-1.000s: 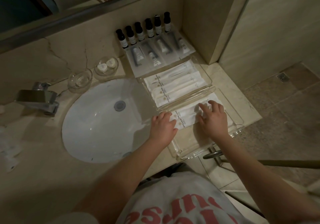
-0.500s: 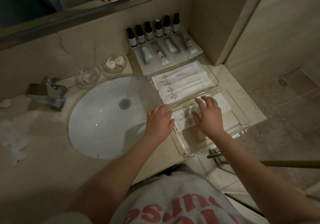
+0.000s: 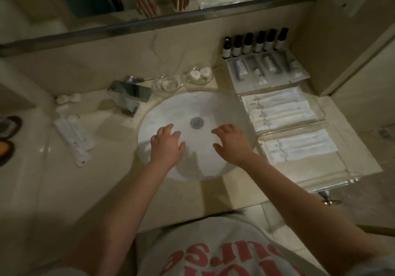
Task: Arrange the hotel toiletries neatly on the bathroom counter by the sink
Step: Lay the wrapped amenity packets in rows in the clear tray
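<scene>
**Clerk:** Where the beige marble counter [image 3: 102, 186] meets the right wall, what is entered?

**Checker:** Back right corner: six small dark bottles with white labels [image 3: 254, 43], one upright row against the backsplash. Just in front of them are clear flat sachets holding small tubes [image 3: 267, 68], side by side. Next comes a clear rectangular tray [image 3: 319, 113] of long white paper packets [image 3: 277, 109]. At the front right corner is a second clear tray [image 3: 316, 165], with more white packets [image 3: 299, 145] in its far half.

**Clerk:** Other edges?

**Checker:** Back rim of the round white sink basin [image 3: 224, 109]: chrome faucet [image 3: 130, 91] and two glass soap dishes [image 3: 199, 73]. Left edge: loose white packets [image 3: 72, 138], lying askew. Open counter runs along the front edge.

**Clerk:** Hands?

**Checker:** Left hand [image 3: 166, 147] and right hand [image 3: 233, 145] are over the basin, either side of the grey drain [image 3: 197, 122]. Fingers are loosely spread and hold nothing. Whether they touch the basin, I cannot tell. The right hand is near the second tray's left edge but apart from it.

**Clerk:** Change?

**Checker:** A second ago both hands lay on the packets in the second tray. Both are now off it, and those packets lie flat.
</scene>
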